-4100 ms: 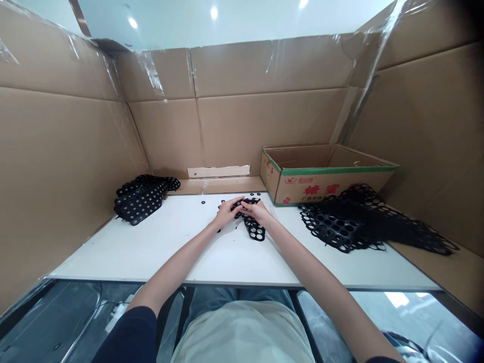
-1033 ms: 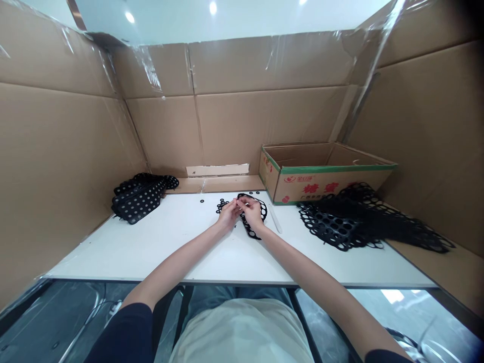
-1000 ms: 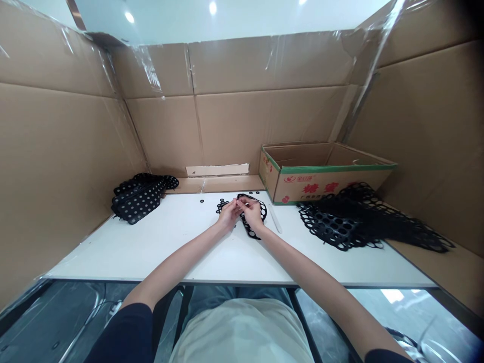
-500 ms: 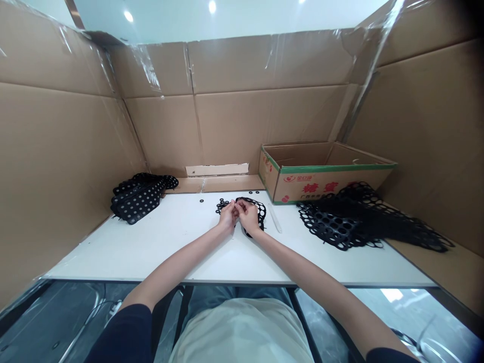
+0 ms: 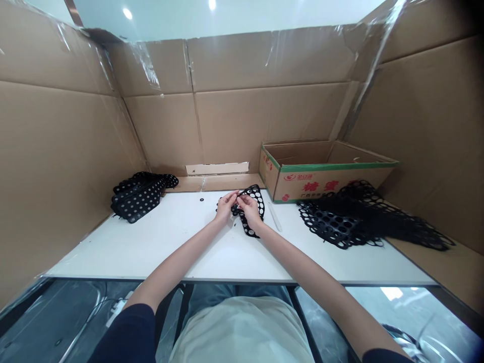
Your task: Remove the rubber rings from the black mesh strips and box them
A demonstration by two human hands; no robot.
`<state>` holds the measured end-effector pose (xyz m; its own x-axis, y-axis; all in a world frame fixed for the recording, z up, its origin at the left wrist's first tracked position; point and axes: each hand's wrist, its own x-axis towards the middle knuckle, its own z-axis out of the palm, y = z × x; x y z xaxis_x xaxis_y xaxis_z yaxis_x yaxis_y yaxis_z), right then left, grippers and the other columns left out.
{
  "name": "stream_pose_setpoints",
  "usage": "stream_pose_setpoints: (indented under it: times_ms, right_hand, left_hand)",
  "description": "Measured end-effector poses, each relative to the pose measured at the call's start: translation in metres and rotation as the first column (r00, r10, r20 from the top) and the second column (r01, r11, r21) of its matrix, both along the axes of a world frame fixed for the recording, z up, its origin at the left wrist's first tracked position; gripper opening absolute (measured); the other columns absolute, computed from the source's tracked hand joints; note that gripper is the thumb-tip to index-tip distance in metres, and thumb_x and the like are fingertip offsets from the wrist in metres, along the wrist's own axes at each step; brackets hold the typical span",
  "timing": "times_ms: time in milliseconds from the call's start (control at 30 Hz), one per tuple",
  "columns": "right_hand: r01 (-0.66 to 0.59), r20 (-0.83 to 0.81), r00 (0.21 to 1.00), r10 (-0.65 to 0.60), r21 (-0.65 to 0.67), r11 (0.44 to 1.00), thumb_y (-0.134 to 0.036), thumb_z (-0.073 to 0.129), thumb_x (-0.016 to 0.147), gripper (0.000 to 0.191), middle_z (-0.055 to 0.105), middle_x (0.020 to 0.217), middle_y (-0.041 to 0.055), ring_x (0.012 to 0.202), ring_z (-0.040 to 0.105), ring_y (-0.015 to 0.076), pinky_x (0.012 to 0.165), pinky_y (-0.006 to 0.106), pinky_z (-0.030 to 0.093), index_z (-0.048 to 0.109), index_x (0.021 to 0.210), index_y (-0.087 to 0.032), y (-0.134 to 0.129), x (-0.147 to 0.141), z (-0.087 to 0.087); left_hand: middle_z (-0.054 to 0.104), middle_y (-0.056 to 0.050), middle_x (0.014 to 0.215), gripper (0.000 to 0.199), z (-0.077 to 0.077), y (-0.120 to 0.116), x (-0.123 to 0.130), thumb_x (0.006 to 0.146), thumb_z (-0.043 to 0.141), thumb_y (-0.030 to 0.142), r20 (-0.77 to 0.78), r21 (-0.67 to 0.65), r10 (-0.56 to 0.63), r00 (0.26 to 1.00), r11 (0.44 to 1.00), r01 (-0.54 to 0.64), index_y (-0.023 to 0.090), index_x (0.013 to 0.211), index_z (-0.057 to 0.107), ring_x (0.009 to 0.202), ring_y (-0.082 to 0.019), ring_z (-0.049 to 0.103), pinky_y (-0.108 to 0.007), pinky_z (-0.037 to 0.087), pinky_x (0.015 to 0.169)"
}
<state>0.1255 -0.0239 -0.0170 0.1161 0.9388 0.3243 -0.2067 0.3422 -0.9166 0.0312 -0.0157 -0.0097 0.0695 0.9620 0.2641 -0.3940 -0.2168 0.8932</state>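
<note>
Raising the black perforated strip (image 5: pixel 257 197) higher than half a second ago, its upper loop now standing above the hands and its lower end trailing towards the counter (image 5: pixel 151 242). Left hand (image 5: pixel 226 206) pinching at the strip's edge with thumb and fingers, right hand (image 5: pixel 249 209) gripping the strip, fingertips nearly meeting. Small black ring (image 5: pixel 201 199) lying apart on the left. Heap of black perforated sheets (image 5: pixel 333 224) resting just before the cardboard box (image 5: pixel 325 186), its green band showing a small logo and red Chinese characters, partly hidden.
</note>
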Motion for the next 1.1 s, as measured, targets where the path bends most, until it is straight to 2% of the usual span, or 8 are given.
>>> stream_pose_setpoints:
  times_ms: [167,233,400,500,700,833,967,1100]
  right_hand:
    - [-0.244,-0.088,0.969,0.231,-0.183,0.952,-0.035,0.068,0.061,0.023,0.065,0.078,0.0032,0.071,0.059,0.0126,0.067,0.025,0.048,0.064,0.075,-0.017,0.001,0.012,0.011]
    - [-0.258,-0.090,0.966,0.244,-0.216,0.942,-0.040,0.067,0.064,0.026,0.066,0.077,0.0046,0.070,0.059,0.0122,0.065,0.024,0.049,0.064,0.074,-0.016,0.001,0.015,0.014]
    - [-0.191,-0.115,0.979,0.168,-0.240,0.952,-0.048,0.061,0.070,0.034,0.068,0.079,0.0098,0.067,0.063,0.0149,0.059,0.025,0.052,0.063,0.073,-0.014,0.002,0.019,0.020]
    - [-0.165,-0.113,0.983,0.146,-0.192,0.967,-0.047,0.062,0.069,0.032,0.069,0.075,0.0091,0.061,0.064,0.0157,0.053,0.025,0.052,0.059,0.072,-0.015,0.002,0.018,0.022]
    - [0.012,-0.003,1.000,-0.012,-0.039,0.999,-0.052,0.062,0.065,0.036,0.066,0.063,0.0056,0.048,0.059,0.0150,0.043,0.025,0.048,0.054,0.062,-0.017,-0.002,0.015,0.022]
    - [0.120,0.103,0.987,-0.126,0.058,0.991,-0.050,0.061,0.067,0.035,0.061,0.054,0.0033,0.042,0.055,0.0134,0.038,0.024,0.041,0.054,0.059,-0.017,-0.005,0.016,0.023]
    - [-0.001,0.270,0.962,-0.048,0.176,0.984,-0.045,0.058,0.071,0.032,0.056,0.049,0.0004,0.041,0.052,0.0125,0.040,0.023,0.039,0.054,0.056,-0.017,-0.007,0.018,0.024]
    - [-0.130,0.336,0.941,0.046,0.233,0.964,-0.044,0.053,0.077,0.033,0.055,0.050,-0.0001,0.044,0.053,0.0125,0.044,0.024,0.042,0.055,0.058,-0.017,-0.006,0.021,0.026]
  left_hand:
    - [0.067,-0.008,0.093,0.027,0.007,0.013,-0.022,0.064,0.068,0.027,-0.214,0.175,0.068,0.974,0.984,-0.031,0.016,0.088,0.067,0.086,-0.019,0.059,-0.032,0.044,0.082]
    - [0.067,-0.008,0.093,0.025,0.007,0.019,-0.030,0.062,0.069,0.023,-0.242,0.215,0.129,0.962,0.974,-0.076,0.015,0.086,0.068,0.088,-0.019,0.059,-0.034,0.043,0.084]
    - [0.067,-0.008,0.092,0.028,0.007,0.026,-0.039,0.057,0.071,0.015,-0.283,0.212,0.122,0.951,0.975,-0.062,0.015,0.085,0.069,0.087,-0.019,0.059,-0.031,0.043,0.082]
    - [0.068,-0.008,0.089,0.023,0.008,0.023,-0.037,0.058,0.070,0.013,-0.296,0.208,0.146,0.944,0.974,-0.086,0.016,0.081,0.070,0.084,-0.018,0.059,-0.028,0.043,0.080]
    - [0.068,-0.007,0.086,0.023,0.013,0.014,-0.032,0.057,0.070,0.009,-0.322,0.161,0.111,0.940,0.985,-0.061,0.017,0.078,0.071,0.083,-0.018,0.060,-0.028,0.042,0.082]
    - [0.068,-0.008,0.088,0.015,0.021,0.001,-0.027,0.060,0.069,0.011,-0.337,0.240,0.169,0.926,0.967,-0.089,0.018,0.073,0.071,0.093,-0.019,0.058,-0.027,0.038,0.090]
    - [0.067,-0.007,0.095,0.019,0.026,-0.009,-0.019,0.066,0.067,0.021,-0.295,0.291,0.141,0.945,0.955,-0.051,0.019,0.084,0.071,0.093,-0.018,0.058,-0.027,0.040,0.088]
    - [0.068,-0.003,0.079,0.020,0.025,-0.011,-0.015,0.067,0.066,0.027,-0.231,0.177,0.052,0.972,0.984,-0.010,0.017,0.084,0.071,0.075,-0.015,0.059,-0.025,0.043,0.077]
